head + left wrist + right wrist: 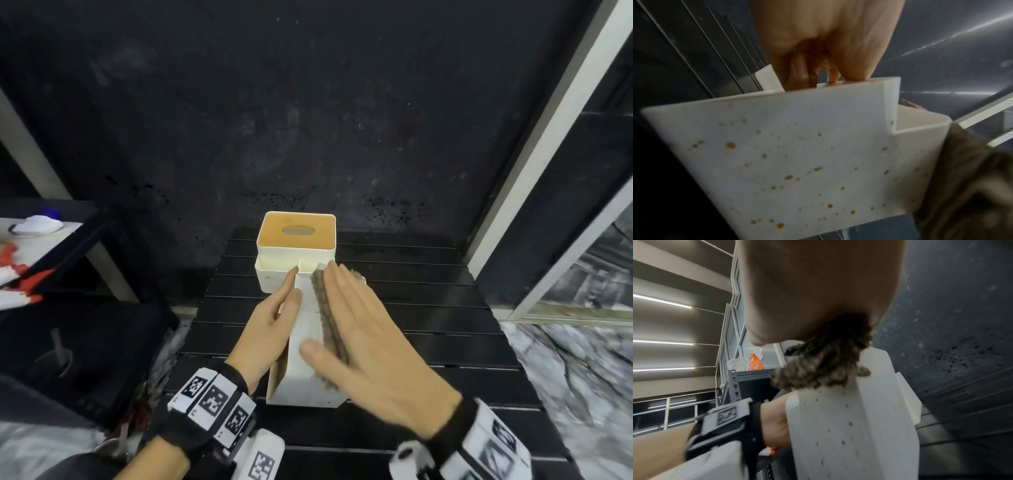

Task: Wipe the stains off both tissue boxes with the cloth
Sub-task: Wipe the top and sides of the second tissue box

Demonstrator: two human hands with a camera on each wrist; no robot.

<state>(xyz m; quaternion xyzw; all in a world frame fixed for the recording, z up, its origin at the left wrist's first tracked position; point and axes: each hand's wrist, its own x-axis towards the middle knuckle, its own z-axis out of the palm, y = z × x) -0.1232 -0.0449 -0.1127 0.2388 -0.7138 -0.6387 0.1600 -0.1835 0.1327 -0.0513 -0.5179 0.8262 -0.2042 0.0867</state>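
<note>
The near white tissue box [306, 317] is tipped over on the black slatted table [428, 308]. Orange-brown spots cover its side [797, 154]. My left hand [270, 325] grips its left edge, with fingers [799, 71] curled over the rim. My right hand [373, 342] lies flat with straight fingers and presses the brown cloth [327, 318] onto the box's upper face [849, 426]. The cloth [822, 365] bunches out from under the palm. The second tissue box [294, 257], white with an orange-stained top and an oval slot, stands upright just behind, touching or nearly touching the near box.
A dark spattered wall [308, 120] rises right behind the table. A shelf [44, 233] at the left holds a white object and red-and-white items. A white frame [534, 154] and marble floor [582, 377] lie to the right. An orange bottle [755, 363] stands on a rack.
</note>
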